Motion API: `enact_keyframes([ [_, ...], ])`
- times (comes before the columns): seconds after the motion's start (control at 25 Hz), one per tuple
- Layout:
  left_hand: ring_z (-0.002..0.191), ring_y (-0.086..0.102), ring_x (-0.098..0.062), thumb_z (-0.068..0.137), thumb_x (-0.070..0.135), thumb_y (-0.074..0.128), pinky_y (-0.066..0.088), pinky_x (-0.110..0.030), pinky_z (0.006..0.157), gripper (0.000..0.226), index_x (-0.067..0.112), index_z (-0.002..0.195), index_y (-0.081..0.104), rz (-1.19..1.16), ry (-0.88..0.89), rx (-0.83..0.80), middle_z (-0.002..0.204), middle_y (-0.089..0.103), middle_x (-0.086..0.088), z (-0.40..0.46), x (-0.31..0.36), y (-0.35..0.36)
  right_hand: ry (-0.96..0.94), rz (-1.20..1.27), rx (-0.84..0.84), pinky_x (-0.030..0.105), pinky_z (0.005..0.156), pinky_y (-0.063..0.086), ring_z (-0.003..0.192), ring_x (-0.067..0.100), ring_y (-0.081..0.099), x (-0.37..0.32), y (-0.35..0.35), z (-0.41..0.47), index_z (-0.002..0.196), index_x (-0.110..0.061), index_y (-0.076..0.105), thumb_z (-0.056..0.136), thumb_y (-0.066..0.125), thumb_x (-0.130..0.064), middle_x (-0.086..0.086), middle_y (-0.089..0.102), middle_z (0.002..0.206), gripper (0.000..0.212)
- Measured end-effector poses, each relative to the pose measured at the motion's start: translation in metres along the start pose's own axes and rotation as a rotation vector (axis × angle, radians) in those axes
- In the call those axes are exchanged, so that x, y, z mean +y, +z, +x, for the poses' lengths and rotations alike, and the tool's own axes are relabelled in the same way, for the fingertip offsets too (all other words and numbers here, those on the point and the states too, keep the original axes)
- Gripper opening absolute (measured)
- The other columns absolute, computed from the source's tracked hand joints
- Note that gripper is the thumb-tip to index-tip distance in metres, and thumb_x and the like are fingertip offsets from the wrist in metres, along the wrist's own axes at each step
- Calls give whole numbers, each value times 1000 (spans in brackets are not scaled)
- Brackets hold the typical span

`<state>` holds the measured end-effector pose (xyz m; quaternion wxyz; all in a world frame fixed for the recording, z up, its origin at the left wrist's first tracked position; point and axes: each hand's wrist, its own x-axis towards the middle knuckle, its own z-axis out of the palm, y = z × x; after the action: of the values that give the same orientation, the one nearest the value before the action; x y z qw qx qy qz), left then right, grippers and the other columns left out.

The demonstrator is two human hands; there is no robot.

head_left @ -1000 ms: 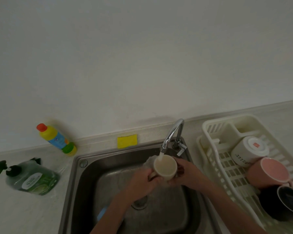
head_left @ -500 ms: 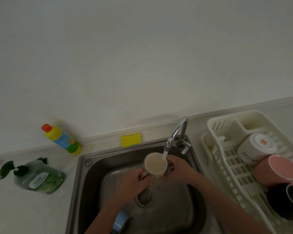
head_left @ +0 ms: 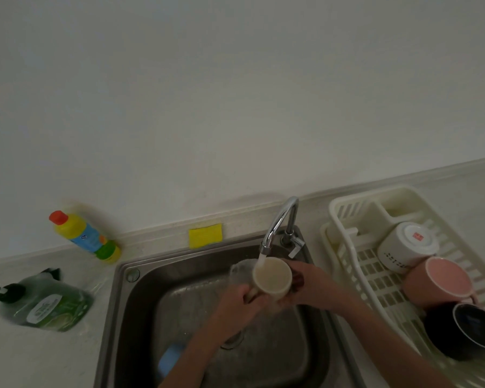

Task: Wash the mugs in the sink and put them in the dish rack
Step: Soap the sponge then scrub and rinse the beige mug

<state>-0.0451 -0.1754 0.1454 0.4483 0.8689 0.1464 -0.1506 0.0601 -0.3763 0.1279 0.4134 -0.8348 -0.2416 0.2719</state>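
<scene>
Cream mug (head_left: 272,277) held over the sink (head_left: 140,303), mouth tilted toward me, directly under the faucet (head_left: 280,225); water stream runs onto its near-left rim; my left hand (head_left: 240,306) grips the handle, fingers curled round it; my right hand (head_left: 308,284) clasps the mug's right side and base, fingers wrapped behind it; both grips clamped on the mug. A clear vessel (head_left: 241,271) sits just behind the mug's left side, details blurred; a light blue object (head_left: 170,357) lies low in the basin beside my left forearm, partly hidden. Dish rack (head_left: 345,217) on the desk (head_left: 39,359) right of the sink; in it a white mug (head_left: 406,247) upside down, a pink mug (head_left: 440,281) touching it, a dark mug (head_left: 465,329) nearest me. Yellow sponge (head_left: 205,235) on the ledge behind the sink; yellow bottle with red cap (head_left: 84,236) leaning at the wall, left; green soap pouch (head_left: 45,301) lying on the desk, far left.
</scene>
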Motion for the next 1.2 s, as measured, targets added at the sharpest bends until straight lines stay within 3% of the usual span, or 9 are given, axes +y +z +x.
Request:
enact_keyframes([
  [0.2, 68, 56, -11, 92, 38, 65, 50, -25, 67, 25, 20, 78, 56, 48, -54, 19, 75, 60, 0, -12, -20, 2, 46, 58, -44, 13, 89, 50, 107, -7, 61, 9, 29, 1, 133, -41, 52, 57, 91, -26, -21, 67, 115, 87],
  [0.36, 80, 69, -23, 91, 35, 67, 57, -44, 82, 26, 11, 84, 63, -56, -120, 34, 82, 70, -9, -13, -36, -12, 43, 105, -41, 20, 88, 54, 105, -7, 62, 1, 49, 12, 130, -43, 52, 58, 89, -31, -22, 65, 116, 82],
  [0.48, 78, 71, -22, 93, 32, 65, 58, -42, 80, 26, 7, 88, 64, -92, -108, 57, 80, 72, -8, -12, -32, -16, 38, 156, -62, 18, 87, 53, 104, -3, 64, -2, 48, 20, 132, -37, 57, 59, 87, -27, -17, 69, 113, 80],
  [0.68, 75, 67, -26, 75, 65, 60, 54, -43, 73, 56, 9, 79, 60, -31, -77, 100, 77, 68, -9, 3, -21, -9, 55, 229, -24, 31, 94, 55, 108, 7, 66, 6, 34, 25, 131, -28, 59, 56, 86, -22, -8, 71, 115, 80],
  [0.88, 55, 57, -6, 88, 41, 68, 48, -28, 59, 35, 22, 64, 52, -60, -64, 168, 64, 65, 1, 14, -13, 5, 151, 247, 56, 40, 96, 54, 109, 12, 65, 22, 22, 23, 127, -25, 60, 59, 83, -39, -4, 68, 119, 73],
  [1.04, 57, 58, -4, 90, 41, 67, 48, -22, 58, 31, 20, 69, 57, -41, -62, 152, 65, 65, 2, 14, -23, 5, 307, 185, 136, 39, 94, 54, 108, 13, 62, 29, 18, 32, 128, -27, 59, 80, 79, -30, -1, 64, 118, 53],
  [1.2, 56, 52, 1, 90, 40, 67, 42, -13, 55, 30, 16, 73, 59, 5, -45, 133, 65, 58, 8, 11, -28, 6, 349, 193, 156, 41, 100, 50, 112, 15, 59, 27, 20, 41, 132, -27, 57, 86, 74, -29, -6, 57, 118, 49],
])
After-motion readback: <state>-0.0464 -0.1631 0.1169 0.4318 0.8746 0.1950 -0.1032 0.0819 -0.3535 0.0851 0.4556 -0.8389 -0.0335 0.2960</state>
